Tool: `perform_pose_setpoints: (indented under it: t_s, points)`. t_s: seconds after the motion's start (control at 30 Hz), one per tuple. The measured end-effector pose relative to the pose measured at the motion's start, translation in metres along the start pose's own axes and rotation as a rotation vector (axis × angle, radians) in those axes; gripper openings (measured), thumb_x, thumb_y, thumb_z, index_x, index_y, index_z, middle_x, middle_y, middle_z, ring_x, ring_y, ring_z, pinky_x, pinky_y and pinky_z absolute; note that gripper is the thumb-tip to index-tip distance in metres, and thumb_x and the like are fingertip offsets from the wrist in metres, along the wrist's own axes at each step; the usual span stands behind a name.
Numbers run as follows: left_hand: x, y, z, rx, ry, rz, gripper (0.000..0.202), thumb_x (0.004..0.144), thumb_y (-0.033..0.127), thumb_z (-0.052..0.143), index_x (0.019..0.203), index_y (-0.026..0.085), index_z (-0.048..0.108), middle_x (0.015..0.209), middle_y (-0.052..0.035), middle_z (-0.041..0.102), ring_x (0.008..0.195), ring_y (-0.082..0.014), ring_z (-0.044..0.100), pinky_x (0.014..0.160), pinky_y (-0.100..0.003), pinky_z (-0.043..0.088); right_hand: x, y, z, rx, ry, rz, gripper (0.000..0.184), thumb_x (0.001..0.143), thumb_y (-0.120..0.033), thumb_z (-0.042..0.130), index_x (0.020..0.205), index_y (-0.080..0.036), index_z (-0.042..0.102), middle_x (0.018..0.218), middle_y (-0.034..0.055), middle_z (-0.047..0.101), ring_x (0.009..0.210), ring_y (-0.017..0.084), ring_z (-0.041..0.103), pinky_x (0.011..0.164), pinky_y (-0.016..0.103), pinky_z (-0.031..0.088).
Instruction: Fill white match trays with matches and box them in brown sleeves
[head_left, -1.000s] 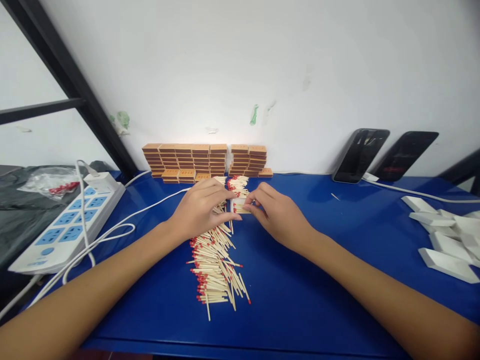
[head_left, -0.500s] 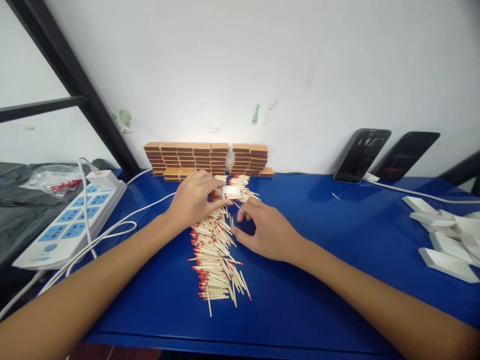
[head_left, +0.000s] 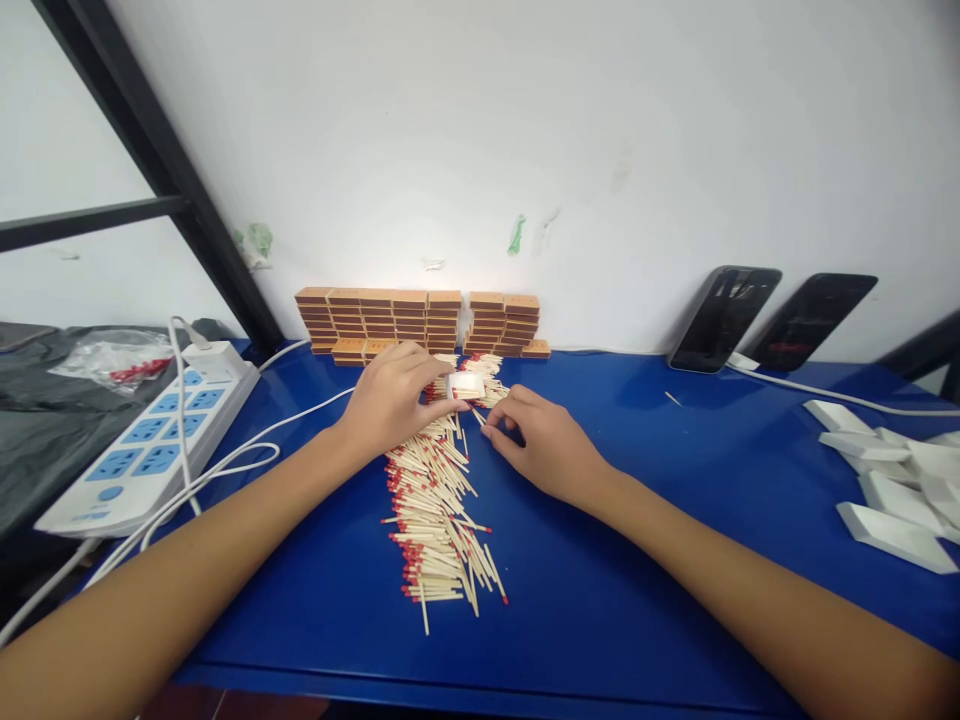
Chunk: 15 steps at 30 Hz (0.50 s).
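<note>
Between the thumb and fingers of my left hand [head_left: 397, 395] is a small white matchbox tray [head_left: 468, 385], tipped toward me over the matches. A little red shows inside it, too small to count. My right hand [head_left: 551, 445] is close by on the right, thumb and forefinger pinched on a match [head_left: 478, 414] whose dark head points toward the tray. Below and behind both hands spreads a long pile of red-headed matches [head_left: 435, 500] on the blue table [head_left: 600, 600]. My left hand covers part of that pile.
Stacked brown matchboxes [head_left: 375, 320] line the wall. A white power strip [head_left: 150, 440] with loose cables stands at left. Two dark phones [head_left: 724, 318] lean at the back right, and several white trays [head_left: 896, 535] lie at the right edge. One stray match [head_left: 674, 398] rests apart.
My right thumb and forefinger have closed on a match beside the tray; they were apart before. The left hand still holds the tray. The whole view has shifted slightly.
</note>
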<state>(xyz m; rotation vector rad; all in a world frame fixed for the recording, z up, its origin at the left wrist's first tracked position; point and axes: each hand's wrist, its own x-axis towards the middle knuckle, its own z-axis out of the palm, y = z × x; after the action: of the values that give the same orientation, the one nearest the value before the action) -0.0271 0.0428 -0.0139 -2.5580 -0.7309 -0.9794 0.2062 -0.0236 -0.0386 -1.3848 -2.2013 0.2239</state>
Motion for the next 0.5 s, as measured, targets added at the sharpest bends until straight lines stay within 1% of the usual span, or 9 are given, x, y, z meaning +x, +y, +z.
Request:
perform_pose_setpoints:
  t_s: [0.17, 0.3, 0.43, 0.5]
  points:
    - [-0.0004, -0.0011, 0.0008, -0.018, 0.002, -0.007, 0.042, 0.089, 0.054, 0.072, 0.108, 0.017, 0.069, 0.091, -0.0075, 0.073, 0.087, -0.0238, 0.064, 0.08, -0.039, 0.049, 0.0032, 0.0023, 0.0031, 0.002, 0.048, -0.007, 0.008, 0.095, -0.025, 0.06, 0.09, -0.021, 0.065, 0.092, 0.0037, 0.06, 0.074, 0.016, 0.057, 0.068, 0.029, 0.042]
    - [-0.0003, -0.0013, -0.0002, -0.012, 0.007, -0.004, 0.042, 0.089, 0.053, 0.071, 0.108, 0.016, 0.068, 0.091, -0.0074, 0.073, 0.087, -0.0237, 0.063, 0.08, -0.038, 0.048, 0.0052, -0.0002, 0.0052, -0.008, 0.079, 0.031, 0.008, 0.095, -0.025, 0.059, 0.089, -0.021, 0.063, 0.091, 0.0032, 0.06, 0.073, 0.016, 0.056, 0.068, 0.029, 0.042]
    - [0.0002, -0.0006, -0.0013, 0.007, 0.003, -0.006, 0.04, 0.089, 0.051, 0.073, 0.109, 0.016, 0.069, 0.089, -0.0067, 0.072, 0.086, -0.0235, 0.063, 0.08, -0.038, 0.048, 0.008, -0.0025, 0.0082, -0.022, 0.106, 0.064, 0.011, 0.093, -0.032, 0.064, 0.09, -0.021, 0.064, 0.091, 0.0035, 0.06, 0.075, 0.017, 0.058, 0.069, 0.029, 0.042]
    - [0.0006, -0.0004, -0.0013, 0.012, 0.001, -0.005, 0.04, 0.088, 0.051, 0.073, 0.108, 0.016, 0.069, 0.089, -0.0064, 0.072, 0.086, -0.0233, 0.063, 0.08, -0.037, 0.048, 0.01, -0.003, 0.0094, -0.03, 0.097, 0.09, 0.011, 0.092, -0.032, 0.065, 0.089, -0.021, 0.064, 0.09, 0.0035, 0.061, 0.076, 0.017, 0.058, 0.068, 0.029, 0.041]
